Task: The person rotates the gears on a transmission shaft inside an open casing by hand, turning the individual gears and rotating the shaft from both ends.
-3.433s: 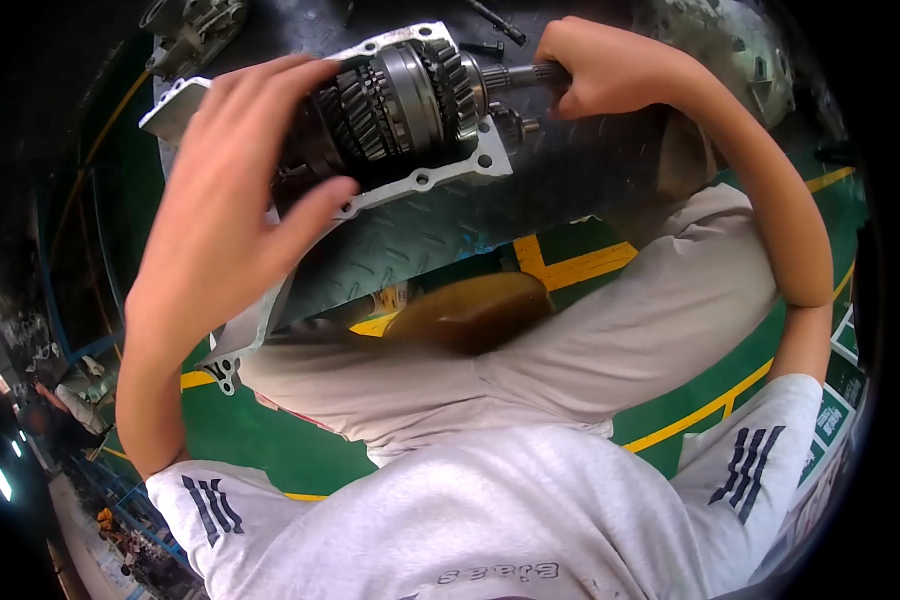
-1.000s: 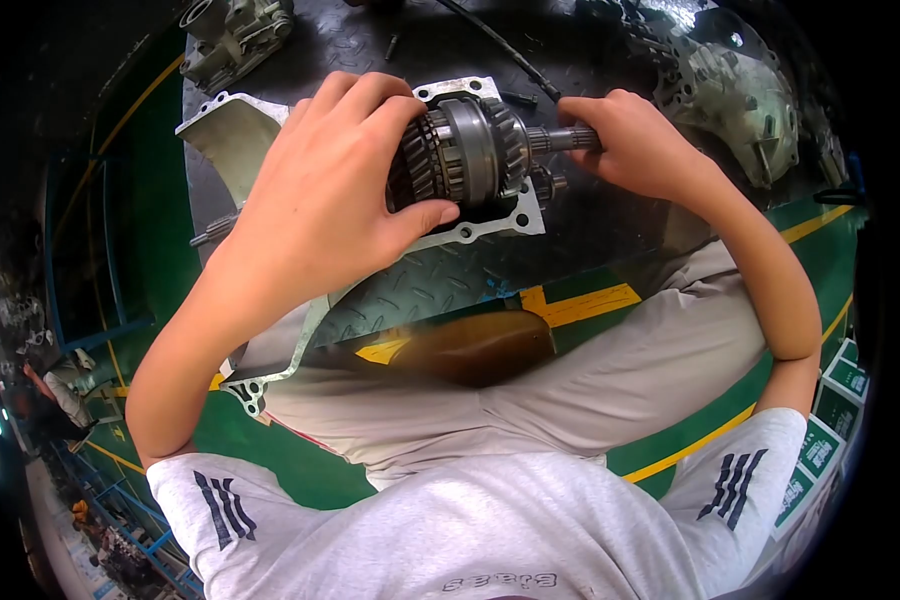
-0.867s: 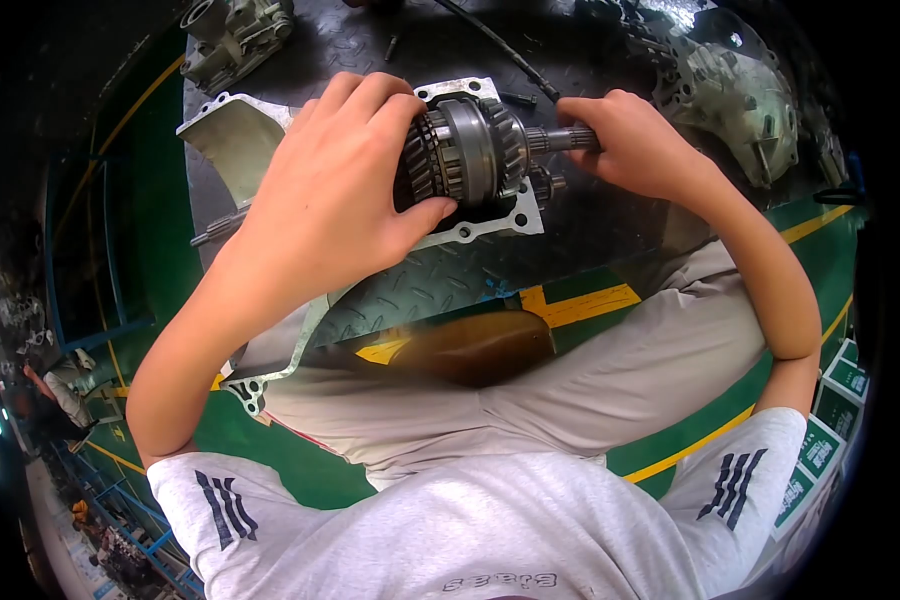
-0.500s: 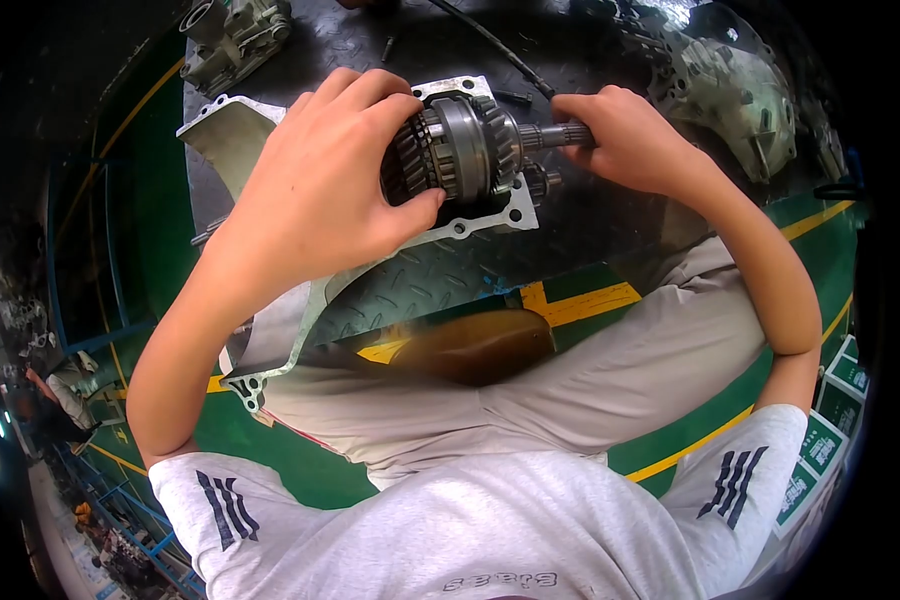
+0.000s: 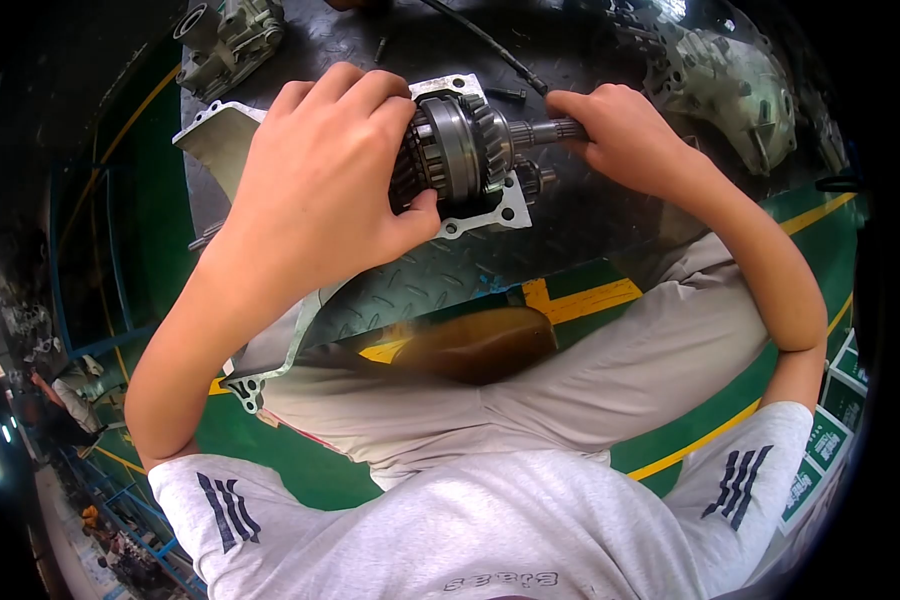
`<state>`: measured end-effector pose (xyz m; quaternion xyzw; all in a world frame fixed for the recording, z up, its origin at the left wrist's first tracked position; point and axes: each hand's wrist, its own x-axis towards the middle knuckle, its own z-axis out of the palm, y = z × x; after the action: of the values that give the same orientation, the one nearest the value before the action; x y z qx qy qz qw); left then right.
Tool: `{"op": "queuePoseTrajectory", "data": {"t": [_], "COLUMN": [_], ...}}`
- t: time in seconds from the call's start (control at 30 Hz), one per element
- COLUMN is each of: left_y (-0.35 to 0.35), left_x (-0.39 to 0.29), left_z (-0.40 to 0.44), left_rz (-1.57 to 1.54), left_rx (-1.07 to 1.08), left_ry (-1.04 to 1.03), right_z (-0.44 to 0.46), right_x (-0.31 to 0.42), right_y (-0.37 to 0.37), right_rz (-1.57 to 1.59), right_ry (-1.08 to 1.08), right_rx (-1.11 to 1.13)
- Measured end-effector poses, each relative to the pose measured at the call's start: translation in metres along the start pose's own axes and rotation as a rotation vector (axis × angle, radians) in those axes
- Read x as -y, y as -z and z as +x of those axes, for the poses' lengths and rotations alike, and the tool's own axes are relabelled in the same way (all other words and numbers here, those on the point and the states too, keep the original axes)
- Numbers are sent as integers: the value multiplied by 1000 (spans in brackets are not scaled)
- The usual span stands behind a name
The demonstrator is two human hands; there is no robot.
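A gear shaft (image 5: 453,150) with toothed gears and a smooth steel ring lies in a silver gearbox housing (image 5: 511,206) on the bench. My left hand (image 5: 320,180) is wrapped over the gears at the shaft's left end, with the thumb on the near side. Beneath that palm, part of the gears and housing is hidden. My right hand (image 5: 620,135) grips the splined end of the shaft, which sticks out past the housing on the right. A smaller splined shaft end (image 5: 542,180) shows just below it.
The dark tread-plate bench (image 5: 410,285) carries another metal casting (image 5: 232,45) at the back left and a large housing (image 5: 735,90) at the back right. A long thin rod (image 5: 490,42) and a short bolt (image 5: 505,95) lie beyond the gears. A brown stool (image 5: 475,345) stands below.
The gear shaft, housing and both hands appear slightly further left and up in view. Both hands keep their hold on the shaft.
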<state>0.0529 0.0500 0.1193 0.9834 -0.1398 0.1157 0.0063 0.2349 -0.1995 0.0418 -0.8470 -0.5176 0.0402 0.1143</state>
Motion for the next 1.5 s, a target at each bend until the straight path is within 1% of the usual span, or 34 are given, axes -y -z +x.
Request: {"op": "queuePoseTrajectory", "data": {"t": [0.07, 0.1, 0.17, 0.2, 0.23, 0.3, 0.33, 0.4, 0.43, 0.5, 0.63, 0.7, 0.73, 0.8, 0.83, 0.87, 0.9, 0.93, 0.97, 1.0, 1.03, 1.1, 1.17, 1.23, 1.27, 1.33, 1.4, 1.43, 1.5], "left_y": [0, 1, 3, 3, 2, 1, 1, 0, -1, -2, -3, -1, 1, 12, 20, 27, 30, 31, 30, 26, 21, 13, 10, 15, 11, 5, 5, 5, 5], "left_x": [2, 1, 0, -1, -2, -2, -1, 0, 0, 2, 4, 4, 5, 11, 16, 20, 23, 25, 26, 22, 22, 23, 27, 37, 39, 39, 40, 40, 38], "left_z": [0, 1, 2, 2, 2, 3, 3, 2, 1, 0, -1, -1, -2, -6, -11, -17, -23, -30, -36, -40, -41, -42, -42, -44, -46, -44, -42, -42, -43], "left_rz": [-17, -14, 2, 3, -1, -3, -9, -16, -18, -20, -49, -53, -68, -106, -132, -176, -172, -198, -224, -264, -262, -249, -270, -236, -291, -309, -321, -334, -351], "left_rx": [4, 5, 33, 40, 26, 9, 6, 1, 2, 6, 21, 29, 41, 38, 28, 51, 55, 122, 186, 165, 163, 94, 89, 109, 61, 47, 21, 47, 68], "left_ry": [-6, -5, -13, -15, -10, -10, -15, -19, -21, -20, -22, -25, -29, -4, 21, 75, 72, 107, 145, 202, 208, 172, 184, 140, 137, 110, 92, 109, 127], "right_z": [2, 6, 19, 23, 23, 29, 27, 21, 18, 14, 14, 9, 7, 6, 8, 10, 12, 13, 15, 17, 18, 18, 16, 18, 18, 18, 15, 13, 8], "right_x": [-4, -4, 1, 0, -2, 3, 3, 4, 6, 9, 9, 8, 5, -1, 0, 3, 6, 9, 12, 15, 16, 18, 16, 14, 14, 13, 5, 5, 7], "right_y": [3, 9, 24, 24, 23, 31, 30, 24, 21, 17, 11, 7, 3, -4, -1, 4, 9, 12, 15, 18, 20, 23, 21, 22, 23, 21, 13, 10, 9], "right_rz": [80, 82, 239, 316, 269, 161, 161, 152, 152, 126, 100, 86, 85, 23, 27, 51, 75, 79, 88, 94, 93, 132, 132, 134, 138, 145, 109, 105, 63], "right_ry": [106, 108, 33, -78, -122, -169, -172, -91, -92, -122, -161, -111, -112, -6, -3, -58, -115, -115, -163, -209, -203, -230, -216, -205, -217, -230, -142, -140, -77], "right_rx": [-11, -13, 297, 347, 353, 480, 478, 345, 345, 227, 234, 110, 109, -16, -20, 70, 161, 160, 210, 259, 260, 305, 295, 284, 309, 335, 219, 222, 117]}}
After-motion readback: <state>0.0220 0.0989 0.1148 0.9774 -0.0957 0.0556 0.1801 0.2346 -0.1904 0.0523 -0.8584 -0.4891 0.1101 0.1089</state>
